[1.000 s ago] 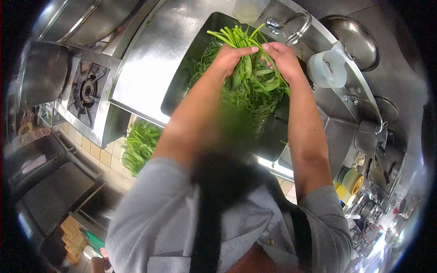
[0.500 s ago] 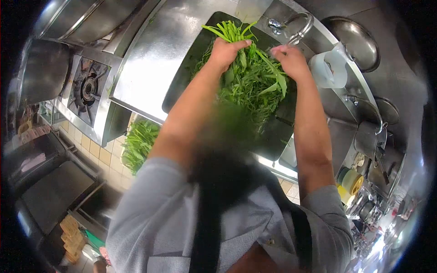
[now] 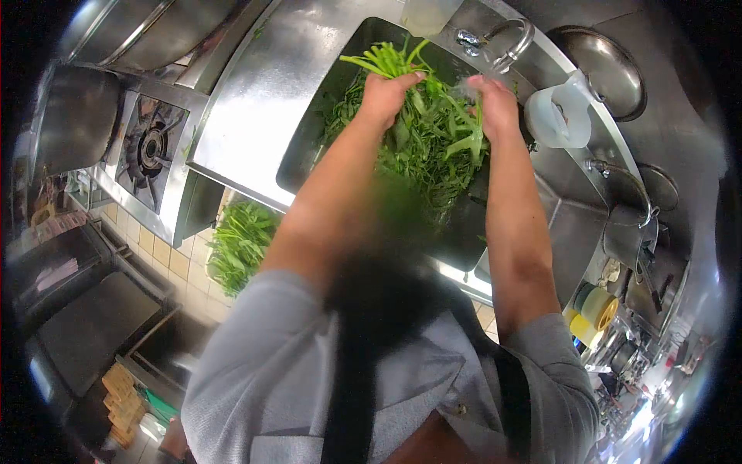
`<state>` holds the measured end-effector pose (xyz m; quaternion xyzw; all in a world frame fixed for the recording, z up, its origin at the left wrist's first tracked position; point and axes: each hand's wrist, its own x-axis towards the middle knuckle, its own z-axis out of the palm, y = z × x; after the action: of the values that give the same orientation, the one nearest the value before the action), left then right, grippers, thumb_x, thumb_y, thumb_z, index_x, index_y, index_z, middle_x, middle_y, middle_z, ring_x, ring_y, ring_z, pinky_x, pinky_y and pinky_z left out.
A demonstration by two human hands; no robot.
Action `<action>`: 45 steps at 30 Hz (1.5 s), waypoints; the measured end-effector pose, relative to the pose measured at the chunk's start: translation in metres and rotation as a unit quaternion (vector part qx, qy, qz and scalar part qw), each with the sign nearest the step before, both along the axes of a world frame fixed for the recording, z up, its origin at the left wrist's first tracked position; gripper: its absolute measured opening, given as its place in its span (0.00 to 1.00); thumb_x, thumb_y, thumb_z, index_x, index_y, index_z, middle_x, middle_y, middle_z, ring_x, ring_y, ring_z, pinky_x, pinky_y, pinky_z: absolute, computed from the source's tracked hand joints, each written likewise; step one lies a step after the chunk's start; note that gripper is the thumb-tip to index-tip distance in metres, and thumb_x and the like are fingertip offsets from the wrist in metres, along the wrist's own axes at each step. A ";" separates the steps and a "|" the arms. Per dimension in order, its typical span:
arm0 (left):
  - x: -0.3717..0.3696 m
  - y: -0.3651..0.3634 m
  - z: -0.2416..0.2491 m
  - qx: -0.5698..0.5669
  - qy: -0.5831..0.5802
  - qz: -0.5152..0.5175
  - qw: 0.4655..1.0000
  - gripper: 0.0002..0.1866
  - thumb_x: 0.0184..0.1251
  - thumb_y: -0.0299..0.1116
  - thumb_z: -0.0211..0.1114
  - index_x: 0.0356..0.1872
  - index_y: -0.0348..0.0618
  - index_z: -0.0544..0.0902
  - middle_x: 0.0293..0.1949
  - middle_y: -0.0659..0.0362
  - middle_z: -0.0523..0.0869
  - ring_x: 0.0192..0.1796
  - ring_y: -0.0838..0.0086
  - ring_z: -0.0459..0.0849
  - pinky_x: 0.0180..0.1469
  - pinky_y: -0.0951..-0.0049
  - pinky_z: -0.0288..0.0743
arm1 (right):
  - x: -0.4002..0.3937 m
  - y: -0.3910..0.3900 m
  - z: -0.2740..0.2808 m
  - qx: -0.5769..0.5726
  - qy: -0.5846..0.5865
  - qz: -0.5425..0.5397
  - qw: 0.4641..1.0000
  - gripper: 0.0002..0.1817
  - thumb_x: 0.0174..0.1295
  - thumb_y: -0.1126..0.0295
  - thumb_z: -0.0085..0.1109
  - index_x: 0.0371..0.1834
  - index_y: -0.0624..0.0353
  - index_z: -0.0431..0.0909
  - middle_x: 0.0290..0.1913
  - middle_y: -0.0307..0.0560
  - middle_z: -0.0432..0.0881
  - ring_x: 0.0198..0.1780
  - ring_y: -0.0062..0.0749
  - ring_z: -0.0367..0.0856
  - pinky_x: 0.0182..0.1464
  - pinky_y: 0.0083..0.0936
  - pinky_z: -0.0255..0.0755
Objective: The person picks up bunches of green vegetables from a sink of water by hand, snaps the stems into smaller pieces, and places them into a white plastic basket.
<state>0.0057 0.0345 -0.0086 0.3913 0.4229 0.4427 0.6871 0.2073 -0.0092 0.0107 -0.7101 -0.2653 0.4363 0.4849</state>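
My left hand (image 3: 386, 97) is closed around the pale stem ends of a bunch of water spinach (image 3: 429, 124), long-stemmed with narrow leaves. The stems stick out above my fist, and the leaves spread down into the sink (image 3: 313, 143). My right hand (image 3: 496, 104) is at the bunch's right side, just below the faucet (image 3: 514, 56), with its fingers closed at a leafy stem. Water blurs its fingertips. More wet leaves lie in the sink under both arms.
A translucent plastic container (image 3: 560, 116) stands right of the sink. Another pale container (image 3: 429, 15) is at the far rim. More greens (image 3: 241, 243) sit low at the left, below the steel counter (image 3: 259, 116). A gas burner (image 3: 152, 148) lies further left.
My right hand has turned and its fingers have come in against the leaves. The bunch has shifted slightly, while my left hand keeps its hold on the stems.
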 end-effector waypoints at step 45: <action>0.021 0.030 0.021 0.129 -0.035 -0.078 0.988 0.10 0.51 0.21 0.71 0.36 0.35 0.86 0.36 0.56 0.88 0.37 0.73 0.86 0.44 0.71 0.79 | 0.016 -0.004 0.045 0.048 -0.419 0.219 0.880 0.21 0.58 0.60 0.64 0.53 0.56 0.79 0.47 0.51 0.85 0.47 0.41 0.83 0.52 0.34 0.73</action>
<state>0.0270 0.0642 0.0124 0.4926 0.3061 0.4525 0.6774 0.2230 -0.0132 0.0554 -0.7265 -0.6127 0.1796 0.2542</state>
